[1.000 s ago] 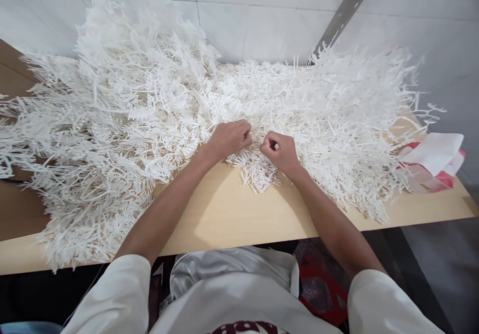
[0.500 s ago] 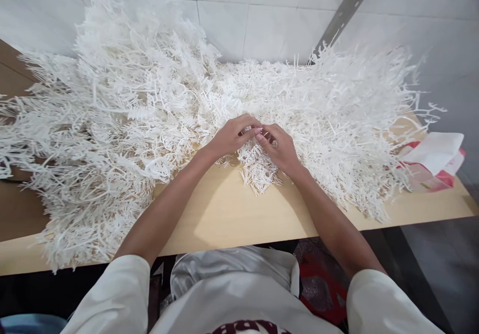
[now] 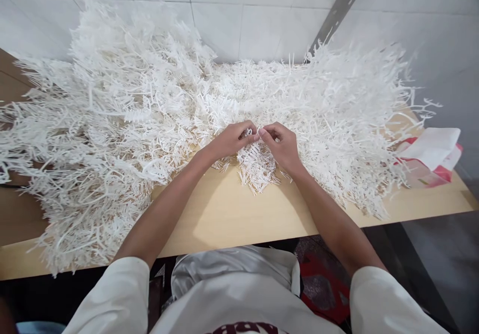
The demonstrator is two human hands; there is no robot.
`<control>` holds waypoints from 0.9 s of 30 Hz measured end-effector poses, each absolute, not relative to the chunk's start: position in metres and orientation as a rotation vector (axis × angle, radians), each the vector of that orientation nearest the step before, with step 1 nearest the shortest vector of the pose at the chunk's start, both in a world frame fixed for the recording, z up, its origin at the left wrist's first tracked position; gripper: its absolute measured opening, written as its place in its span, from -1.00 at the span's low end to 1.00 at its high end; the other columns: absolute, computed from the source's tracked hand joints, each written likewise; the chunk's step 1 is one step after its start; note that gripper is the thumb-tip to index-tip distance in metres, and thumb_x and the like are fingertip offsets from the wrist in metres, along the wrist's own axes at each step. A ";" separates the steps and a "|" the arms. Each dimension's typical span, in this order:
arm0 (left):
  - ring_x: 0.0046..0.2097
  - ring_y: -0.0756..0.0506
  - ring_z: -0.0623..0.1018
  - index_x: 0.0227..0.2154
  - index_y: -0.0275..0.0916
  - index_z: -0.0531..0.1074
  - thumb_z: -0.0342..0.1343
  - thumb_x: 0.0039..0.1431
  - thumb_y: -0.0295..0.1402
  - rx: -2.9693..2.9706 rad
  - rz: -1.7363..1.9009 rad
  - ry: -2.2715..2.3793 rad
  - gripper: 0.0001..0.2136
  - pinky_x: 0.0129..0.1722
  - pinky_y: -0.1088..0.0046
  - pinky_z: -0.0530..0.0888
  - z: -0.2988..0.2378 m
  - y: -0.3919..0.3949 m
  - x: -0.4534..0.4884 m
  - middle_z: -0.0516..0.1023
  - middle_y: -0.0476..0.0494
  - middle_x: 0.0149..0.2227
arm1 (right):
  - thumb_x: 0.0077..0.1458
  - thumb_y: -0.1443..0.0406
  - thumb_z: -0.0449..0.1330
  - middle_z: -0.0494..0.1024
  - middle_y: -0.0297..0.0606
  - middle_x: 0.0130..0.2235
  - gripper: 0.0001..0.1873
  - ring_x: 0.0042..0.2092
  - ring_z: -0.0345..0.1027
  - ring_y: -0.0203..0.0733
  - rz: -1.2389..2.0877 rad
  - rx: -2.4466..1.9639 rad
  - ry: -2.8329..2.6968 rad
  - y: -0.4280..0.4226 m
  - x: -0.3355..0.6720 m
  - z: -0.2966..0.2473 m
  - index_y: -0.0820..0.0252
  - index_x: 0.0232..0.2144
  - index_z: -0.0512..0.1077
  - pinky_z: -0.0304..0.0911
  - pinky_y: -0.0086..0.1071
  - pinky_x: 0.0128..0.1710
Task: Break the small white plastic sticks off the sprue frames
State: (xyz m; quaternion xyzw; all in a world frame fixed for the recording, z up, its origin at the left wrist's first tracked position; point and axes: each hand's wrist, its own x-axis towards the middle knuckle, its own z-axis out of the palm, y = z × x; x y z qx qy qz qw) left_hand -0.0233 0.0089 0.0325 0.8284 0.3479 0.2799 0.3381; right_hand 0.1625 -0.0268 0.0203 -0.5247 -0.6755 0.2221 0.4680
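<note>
A heap of frilly white strands (image 3: 149, 94) spreads across the pale table (image 3: 247, 219), and at the heap's near side the left hand (image 3: 235, 139) and right hand (image 3: 283, 147) nearly meet, fingers curled narrow — whether they pinch a strand, I cannot tell — beside a small white clump (image 3: 257, 169).

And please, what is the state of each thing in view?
Left hand: fingers curled, grip unclear
Right hand: fingers curled, grip unclear
White branching strands: heaped loosely
Table: partly covered
Red-and-white packet: crumpled-looking, white sheet on top
Blue object: mostly out of frame
</note>
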 end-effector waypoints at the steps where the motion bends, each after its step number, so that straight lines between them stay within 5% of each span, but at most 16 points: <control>1: -0.42 0.04 0.36 -0.26 -0.20 0.39 0.01 0.27 -0.05 2.186 0.710 0.908 -0.70 -0.37 0.51 0.28 0.033 0.010 -0.024 0.45 0.00 -0.43 | 0.16 0.11 0.19 0.48 -0.35 -0.43 -0.75 -0.43 0.26 -0.35 0.527 -1.293 -1.682 -0.027 0.163 0.019 0.15 -0.42 0.46 0.18 -0.40 -0.41; 8: -0.46 0.04 0.34 -0.26 -0.21 0.48 -0.07 0.25 -0.31 2.417 0.678 1.007 -0.78 -0.36 0.50 0.24 0.026 0.004 -0.020 0.49 0.00 -0.45 | 0.10 0.35 0.12 0.28 -0.41 -0.48 -0.85 -0.47 0.11 -0.35 0.338 -1.291 -1.955 -0.026 0.162 0.014 0.13 -0.50 0.24 0.05 -0.39 -0.43; 22: -0.50 0.01 0.32 -0.27 -0.20 0.31 -0.11 0.29 -0.32 2.303 0.638 1.090 -0.87 -0.42 0.50 0.19 0.014 -0.007 -0.003 0.37 0.05 -0.53 | -0.08 0.42 0.11 0.21 -0.44 -0.56 -0.86 -0.51 0.09 -0.36 0.266 -1.050 -2.056 -0.023 0.173 0.016 0.13 -0.57 0.21 0.05 -0.40 -0.48; 27: -0.54 0.06 0.35 -0.34 -0.20 0.22 -0.12 0.34 -0.26 1.983 0.893 1.175 -0.83 -0.45 0.54 0.23 0.010 0.011 -0.016 0.40 0.09 -0.57 | -0.15 0.46 0.06 0.19 -0.44 -0.60 -0.83 -0.55 0.03 -0.37 0.383 -0.839 -2.019 -0.037 0.167 0.023 0.11 -0.60 0.18 0.00 -0.39 -0.53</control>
